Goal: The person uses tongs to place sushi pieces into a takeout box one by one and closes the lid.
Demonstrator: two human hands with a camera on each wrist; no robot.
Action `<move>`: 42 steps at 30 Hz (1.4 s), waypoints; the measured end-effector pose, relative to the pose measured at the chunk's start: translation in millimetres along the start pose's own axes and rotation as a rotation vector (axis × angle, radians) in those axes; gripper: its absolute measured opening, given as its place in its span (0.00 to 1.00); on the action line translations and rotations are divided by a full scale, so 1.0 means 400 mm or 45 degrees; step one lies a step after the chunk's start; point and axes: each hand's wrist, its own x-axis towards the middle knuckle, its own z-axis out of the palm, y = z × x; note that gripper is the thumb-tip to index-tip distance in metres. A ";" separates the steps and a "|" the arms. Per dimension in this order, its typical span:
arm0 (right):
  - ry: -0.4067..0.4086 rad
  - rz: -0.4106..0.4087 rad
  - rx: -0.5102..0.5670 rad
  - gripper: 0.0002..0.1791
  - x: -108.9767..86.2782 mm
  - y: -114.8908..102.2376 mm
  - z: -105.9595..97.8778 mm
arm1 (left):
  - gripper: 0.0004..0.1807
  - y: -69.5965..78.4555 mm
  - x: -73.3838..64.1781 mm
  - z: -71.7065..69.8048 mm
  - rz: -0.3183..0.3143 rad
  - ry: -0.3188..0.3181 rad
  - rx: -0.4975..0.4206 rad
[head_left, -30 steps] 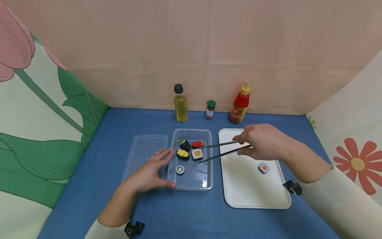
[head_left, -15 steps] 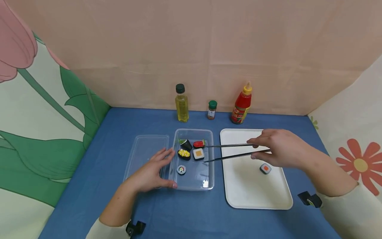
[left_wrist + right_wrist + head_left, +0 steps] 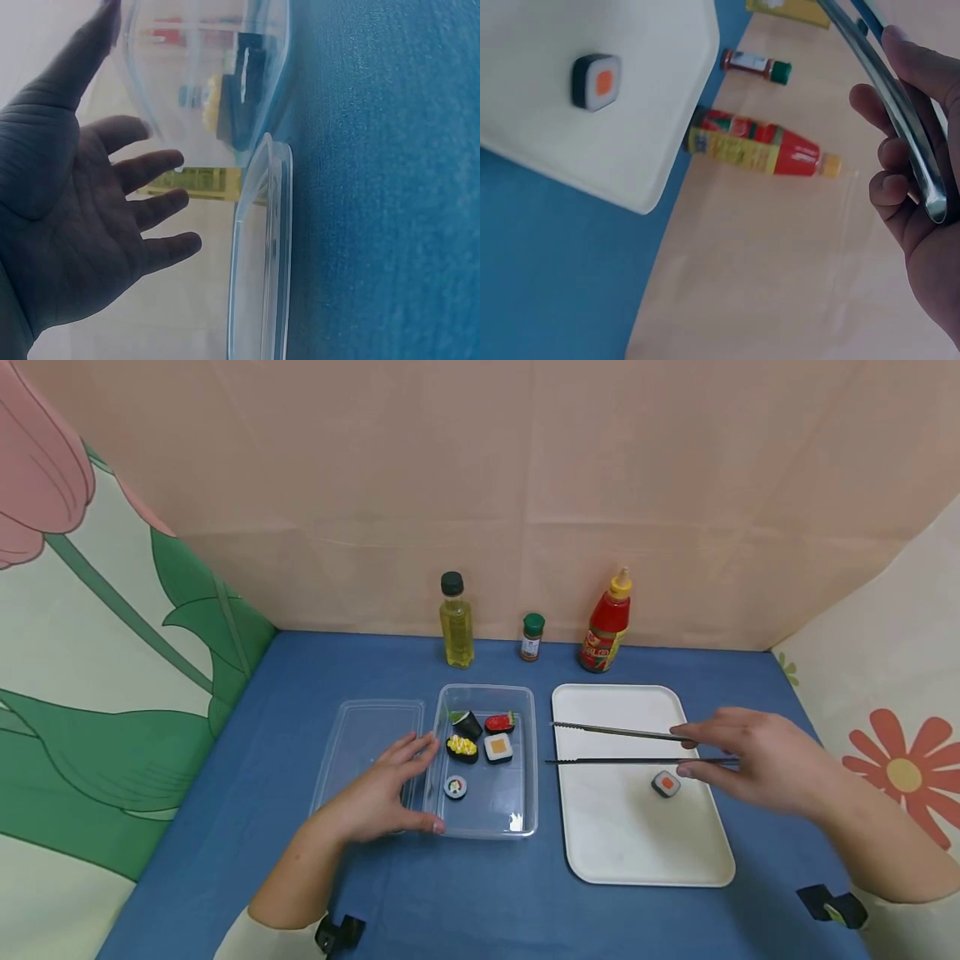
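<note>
My right hand (image 3: 757, 760) grips metal tongs (image 3: 622, 730), whose two arms stand apart over the white tray (image 3: 630, 852) with nothing between the tips. Just below the tongs in the head view, one sushi roll piece with an orange centre (image 3: 666, 783) lies on the tray. With fingers spread, my left hand (image 3: 386, 789) is at the left wall of the clear plastic container (image 3: 517, 793). Inside it are a black cone-shaped roll (image 3: 467, 724), a red-topped sushi (image 3: 499, 722), a yellow-topped sushi (image 3: 462, 748), a square roll (image 3: 498, 747) and a round roll (image 3: 454, 787).
The clear lid (image 3: 367, 727) lies left of the container, partly behind my left hand. Along the back stand an oil bottle (image 3: 457, 631), a small green-capped jar (image 3: 531, 639) and a red sauce bottle (image 3: 606, 627). A fabric wall (image 3: 525, 485) rises behind them.
My right hand has moved right and toward me, drawing the tongs out from over the container to above the tray. The left hand has stayed at the container's side.
</note>
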 end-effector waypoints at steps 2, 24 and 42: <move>0.020 0.013 -0.002 0.29 -0.019 0.005 -0.001 | 0.63 -0.001 0.001 0.000 0.003 -0.003 0.003; 0.038 0.217 -0.126 0.30 -0.187 0.043 0.002 | 0.64 -0.002 0.001 0.001 -0.024 -0.008 0.027; 0.089 0.317 -0.171 0.31 -0.298 0.069 0.010 | 0.63 0.002 0.000 0.003 -0.057 -0.007 0.006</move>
